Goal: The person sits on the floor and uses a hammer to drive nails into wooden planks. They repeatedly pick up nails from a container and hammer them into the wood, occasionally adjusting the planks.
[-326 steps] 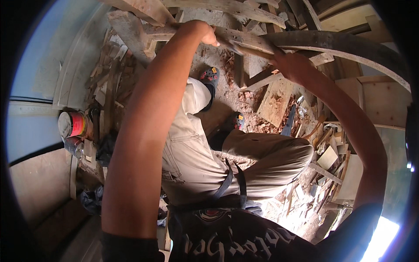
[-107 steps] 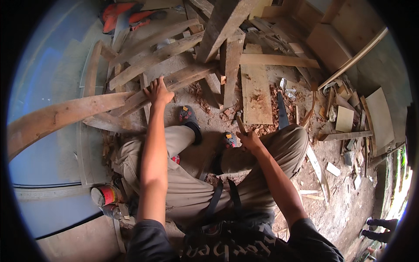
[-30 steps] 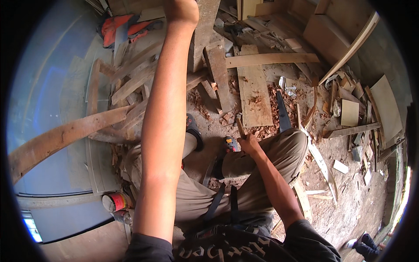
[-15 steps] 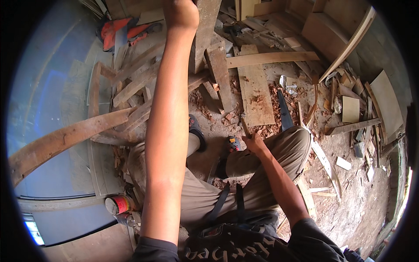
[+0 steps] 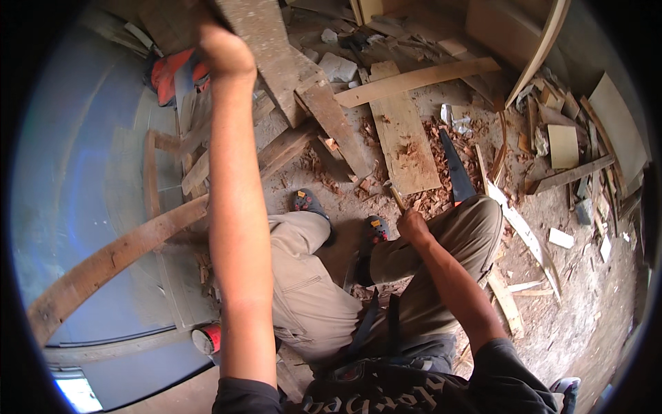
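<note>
My left hand (image 5: 226,50) is raised at the top, closed against the edge of a thick, worn wooden board (image 5: 265,52). Its fingers are partly hidden and blurred. The board leans to the left, its lower end beside a sloping wooden piece (image 5: 334,124). Over my bent right knee, my right hand (image 5: 412,226) is closed around a short, slim wooden stick (image 5: 397,198), perhaps a tool's handle; the rest is hidden in the fist. Beyond that knee lies a dark handsaw blade (image 5: 457,169), touching the wood shavings (image 5: 420,207).
A wide plank (image 5: 407,148) lies ahead on the littered floor, crossed by a curved strip (image 5: 420,81). At left, a long curved timber (image 5: 114,265) crosses a blue-grey panel (image 5: 83,179). A red can (image 5: 207,338) stands near my left elbow. Scrap boards (image 5: 614,124) pile up at right.
My left hand has moved left, and the board has tipped left with it. My right hand keeps hold of the stick, which has turned slightly. The whole view has shifted a little.
</note>
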